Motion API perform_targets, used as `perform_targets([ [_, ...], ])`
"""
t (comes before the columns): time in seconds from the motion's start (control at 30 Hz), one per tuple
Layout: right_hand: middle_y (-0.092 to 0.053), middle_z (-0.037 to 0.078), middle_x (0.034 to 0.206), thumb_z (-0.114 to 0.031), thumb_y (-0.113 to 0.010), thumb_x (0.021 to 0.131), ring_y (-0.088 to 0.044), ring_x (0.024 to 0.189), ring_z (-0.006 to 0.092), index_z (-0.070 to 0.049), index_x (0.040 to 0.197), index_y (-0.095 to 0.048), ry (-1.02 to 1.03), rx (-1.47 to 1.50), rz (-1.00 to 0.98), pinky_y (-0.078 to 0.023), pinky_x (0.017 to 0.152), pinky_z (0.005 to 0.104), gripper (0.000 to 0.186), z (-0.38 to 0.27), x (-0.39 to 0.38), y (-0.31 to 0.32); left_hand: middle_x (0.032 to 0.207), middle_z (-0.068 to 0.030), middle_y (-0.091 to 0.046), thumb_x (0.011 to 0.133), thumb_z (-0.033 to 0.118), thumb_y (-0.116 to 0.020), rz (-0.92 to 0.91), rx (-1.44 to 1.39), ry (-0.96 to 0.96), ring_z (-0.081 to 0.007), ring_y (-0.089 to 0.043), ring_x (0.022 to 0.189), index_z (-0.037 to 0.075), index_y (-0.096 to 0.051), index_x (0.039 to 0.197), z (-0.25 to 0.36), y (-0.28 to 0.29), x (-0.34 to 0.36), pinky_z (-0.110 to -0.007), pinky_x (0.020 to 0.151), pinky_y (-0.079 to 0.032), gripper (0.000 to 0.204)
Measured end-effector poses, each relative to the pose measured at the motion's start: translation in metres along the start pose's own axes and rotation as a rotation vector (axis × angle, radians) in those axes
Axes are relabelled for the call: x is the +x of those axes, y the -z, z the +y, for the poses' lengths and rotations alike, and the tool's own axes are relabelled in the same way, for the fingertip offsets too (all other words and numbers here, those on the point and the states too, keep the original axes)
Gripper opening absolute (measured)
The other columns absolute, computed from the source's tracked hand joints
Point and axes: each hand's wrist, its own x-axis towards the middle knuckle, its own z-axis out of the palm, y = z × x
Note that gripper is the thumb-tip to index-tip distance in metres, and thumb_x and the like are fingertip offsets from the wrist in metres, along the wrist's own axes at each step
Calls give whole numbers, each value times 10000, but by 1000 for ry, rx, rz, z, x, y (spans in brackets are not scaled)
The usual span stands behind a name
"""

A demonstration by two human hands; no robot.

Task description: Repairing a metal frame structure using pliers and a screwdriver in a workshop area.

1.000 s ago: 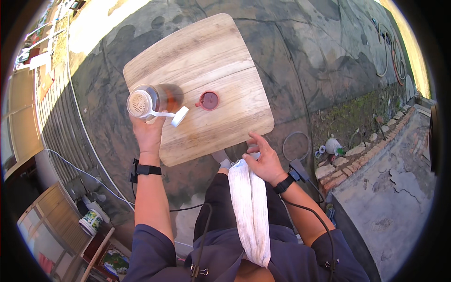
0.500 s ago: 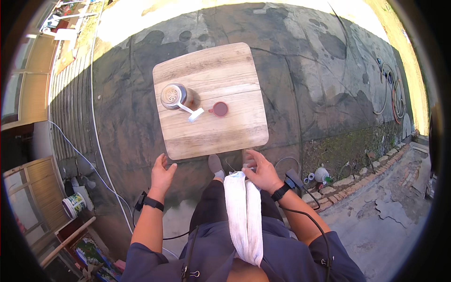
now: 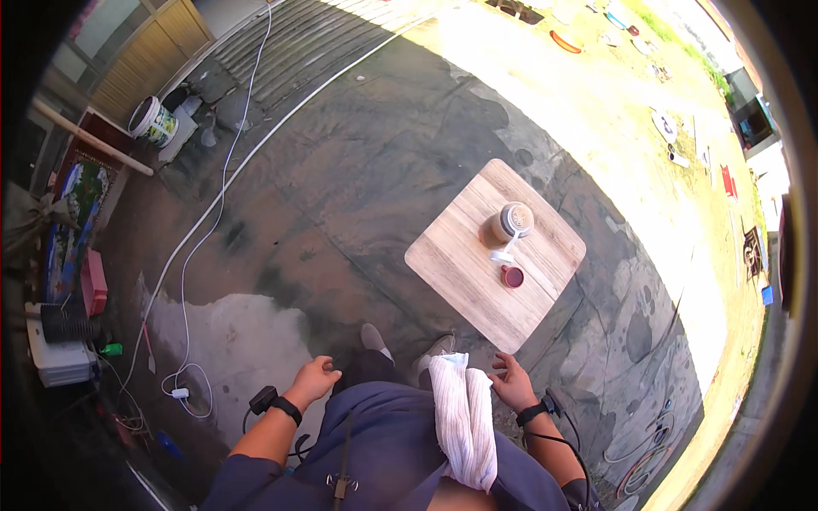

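Observation:
My left hand (image 3: pixel 315 380) hangs at my left side with its fingers loosely bent and apart, holding nothing. Near the table's closest corner, my right hand (image 3: pixel 514 385) is likewise open and empty, just right of a white towel (image 3: pixel 464 417) that hangs down my front. A low wooden table (image 3: pixel 452 247) with rounded corners stands ahead to the right. On it are a brownish jug (image 3: pixel 516 220) with a perforated top and a white flip cap (image 3: pixel 502 256) hanging open, and a dark red cup (image 3: pixel 512 277). Neither hand touches them.
A white cable (image 3: pixel 223 200) and a long white hose (image 3: pixel 243 166) cross the ground on the left. A printed bucket (image 3: pixel 155 123) stands far left, with a pink box (image 3: pixel 94 283) nearer. Coiled hoses (image 3: pixel 648 451) lie at the lower right.
My view has swung left, so the table now appears farther right and turned cornerwise. My right hand has moved from above the towel's end to its right side. Both hands remain empty.

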Motion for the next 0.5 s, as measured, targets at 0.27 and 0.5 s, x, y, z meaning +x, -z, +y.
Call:
perform_targets([
  [0.27,-642,163,1039,-215,-688,818,-671,825,235,-4,1308,-435,87,-149,-156,-532,740,328,590,-79,72,-47,1152,-178,-640,839,277,-642,170,-382,106,-290,-648,998,-10,-540,1237,-94,34,-30,-355,844,-512,502],
  [0.5,-632,122,947,-176,-660,839,-646,735,187,-10,1326,-399,-83,42,-358,-478,614,293,577,-180,170,-114,1027,-170,-680,858,251,-606,532,-538,240,-272,-660,956,8,-602,1148,-182,53,-55,-354,818,-512,379],
])
